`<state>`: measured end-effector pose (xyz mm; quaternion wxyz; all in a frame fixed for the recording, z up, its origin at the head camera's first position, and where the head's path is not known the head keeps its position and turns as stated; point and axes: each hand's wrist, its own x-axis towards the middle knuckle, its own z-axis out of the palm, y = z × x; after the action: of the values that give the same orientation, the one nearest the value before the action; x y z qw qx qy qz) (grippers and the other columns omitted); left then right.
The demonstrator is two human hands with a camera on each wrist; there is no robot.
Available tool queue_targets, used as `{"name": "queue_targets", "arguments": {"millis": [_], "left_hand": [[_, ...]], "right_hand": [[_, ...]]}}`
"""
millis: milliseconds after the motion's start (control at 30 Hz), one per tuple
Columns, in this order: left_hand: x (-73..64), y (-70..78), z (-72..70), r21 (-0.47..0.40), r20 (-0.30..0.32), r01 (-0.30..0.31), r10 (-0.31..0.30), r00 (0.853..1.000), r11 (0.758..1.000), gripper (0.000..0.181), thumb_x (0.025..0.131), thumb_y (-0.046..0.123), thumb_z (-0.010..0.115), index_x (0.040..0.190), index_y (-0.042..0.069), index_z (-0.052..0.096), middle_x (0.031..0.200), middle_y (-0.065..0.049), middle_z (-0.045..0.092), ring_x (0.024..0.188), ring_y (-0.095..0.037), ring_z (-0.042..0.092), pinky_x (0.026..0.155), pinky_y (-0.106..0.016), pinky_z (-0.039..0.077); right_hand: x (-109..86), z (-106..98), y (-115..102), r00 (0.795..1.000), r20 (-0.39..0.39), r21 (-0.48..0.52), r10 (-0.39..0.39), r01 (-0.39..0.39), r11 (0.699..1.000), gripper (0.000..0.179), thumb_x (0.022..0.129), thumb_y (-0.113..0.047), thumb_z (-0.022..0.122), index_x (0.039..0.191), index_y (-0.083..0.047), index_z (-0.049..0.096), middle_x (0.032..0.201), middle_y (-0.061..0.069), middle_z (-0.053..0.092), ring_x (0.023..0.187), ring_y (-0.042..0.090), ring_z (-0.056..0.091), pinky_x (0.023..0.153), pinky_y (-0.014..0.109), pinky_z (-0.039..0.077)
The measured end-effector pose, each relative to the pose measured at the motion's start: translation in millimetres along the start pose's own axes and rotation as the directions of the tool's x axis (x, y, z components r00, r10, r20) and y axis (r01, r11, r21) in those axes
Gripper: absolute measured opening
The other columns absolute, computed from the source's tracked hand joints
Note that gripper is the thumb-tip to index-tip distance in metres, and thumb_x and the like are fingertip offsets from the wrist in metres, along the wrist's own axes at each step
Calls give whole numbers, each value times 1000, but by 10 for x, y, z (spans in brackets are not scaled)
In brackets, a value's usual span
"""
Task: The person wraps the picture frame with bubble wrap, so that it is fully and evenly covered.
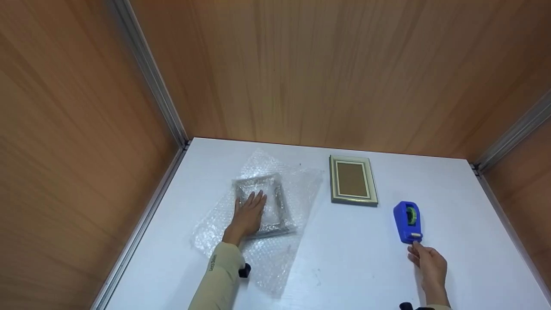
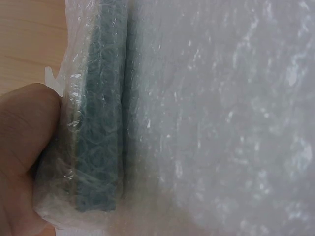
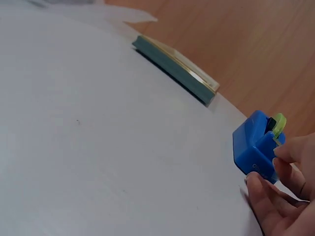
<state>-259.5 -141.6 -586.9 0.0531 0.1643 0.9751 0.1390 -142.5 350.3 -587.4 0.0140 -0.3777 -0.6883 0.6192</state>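
Observation:
Flat on a picture frame wrapped in clear bubble wrap rests my left hand, its fingers straight and spread. In the left wrist view, the thumb lies beside the wrapped frame's grey-green edge. Over at the right, my right hand is at the front end of a blue tape dispenser, with thumb and forefinger pinching at the tape's end by the cutter. A green-yellow tape roll sits in the dispenser. The tape itself is too clear to make out between the fingertips.
A second picture frame, pale with a brown centre, lies unwrapped toward the back of the white table. Loose bubble wrap spreads out around the wrapped frame. Wood panels stand behind and at both sides.

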Motion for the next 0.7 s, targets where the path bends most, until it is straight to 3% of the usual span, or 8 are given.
{"name": "queue_targets", "arguments": {"millis": [233, 400, 533, 700], "left_hand": [[-17, 8, 7, -24, -18, -8, 7, 1000, 1000, 50, 102, 23, 36, 151, 14, 29, 160, -4, 21, 147, -30, 17, 115, -63, 3], [-12, 15, 17, -44, -32, -3, 2, 999, 999, 49, 103, 22, 36, 150, 14, 30, 159, -4, 23, 147, -30, 18, 115, -63, 5], [-8, 11, 19, -70, -54, -10, 6, 999, 997, 48, 102, 21, 39, 149, 12, 33, 158, -5, 27, 146, -31, 22, 115, -64, 6], [-3, -12, 20, -91, -82, -8, 0, 997, 996, 48, 101, 19, 41, 148, 10, 34, 157, -6, 29, 145, -32, 24, 115, -63, 7]], "right_hand": [[49, 4, -26, 999, -42, -84, -6, 2, 997, 29, 94, -24, 55, 104, 3, 53, 68, -6, 66, 64, 5, 66, 62, 21, 57], [26, -10, 28, 997, -71, -71, -11, 6, 997, 27, 94, -24, 57, 102, 1, 53, 67, -7, 65, 63, 4, 67, 62, 19, 57], [-43, -2, 59, 997, -80, -36, -5, 2, 999, 39, 93, -38, 59, 112, -4, 55, 77, -10, 65, 70, 2, 66, 68, 19, 57], [-153, 98, 52, 996, -86, -126, -22, 11, 992, 50, 93, -49, 54, 123, -8, 54, 102, -1, 61, 81, 3, 60, 68, 15, 53]]}}
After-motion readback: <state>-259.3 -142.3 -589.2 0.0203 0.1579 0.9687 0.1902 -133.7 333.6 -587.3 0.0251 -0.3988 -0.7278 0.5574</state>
